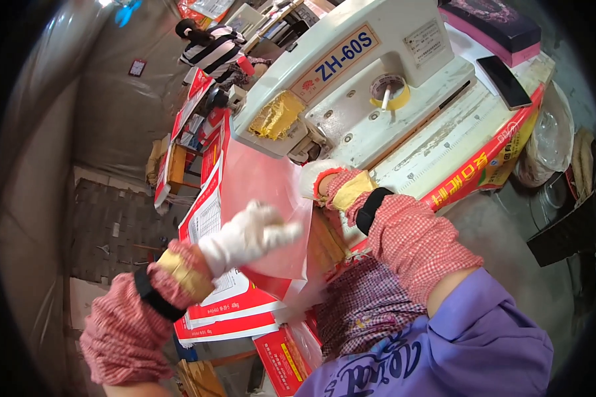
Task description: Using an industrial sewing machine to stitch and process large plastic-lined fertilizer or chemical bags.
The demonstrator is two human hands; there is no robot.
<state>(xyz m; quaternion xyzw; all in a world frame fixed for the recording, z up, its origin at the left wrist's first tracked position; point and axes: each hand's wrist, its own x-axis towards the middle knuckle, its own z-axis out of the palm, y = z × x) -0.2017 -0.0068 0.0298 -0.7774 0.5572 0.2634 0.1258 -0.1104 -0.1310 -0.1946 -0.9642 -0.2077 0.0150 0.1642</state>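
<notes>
My left hand [245, 237], in a white glove, hovers over or rests on a sheet of pinkish clear plastic film [255, 178]. Its thumb points right, apart from the loosely bent fingers, and I see nothing between them. At the front of a large white machine [338, 86], my gloved right hand [319, 176] lies by the film's right edge, beneath the machine's head. The wrist and sleeve hide most of its fingers, so its grip does not show. Under the film are red and white printed bags [235, 306], stacked flat.
A tape roll [389, 92] hangs on the machine. On the bench at right lie a black phone [504, 82] and a dark box with a pink base [493, 30]. Another person [212, 49] in a striped top sits at the back. A red packet [285, 360] lies below my hands.
</notes>
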